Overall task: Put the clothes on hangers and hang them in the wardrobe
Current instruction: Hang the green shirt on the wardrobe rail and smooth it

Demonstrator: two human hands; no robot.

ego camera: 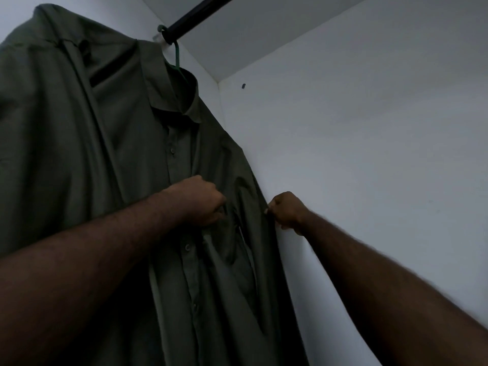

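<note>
Shirt (pixel 171 180) on hanger (pixel 177 55) — both hands' grips pinch its front and edge.

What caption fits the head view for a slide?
Both hands, left and right, pinch a dark olive button-up shirt on a green plastic hanger hung from the black wardrobe rail.

A dark olive-green button-up shirt (pixel 184 159) hangs on a green hanger (pixel 177 58), whose hook sits over the black wardrobe rail (pixel 195 15). Another olive-green garment (pixel 52 114) hangs just beside it, overlapping its front edge.
</note>
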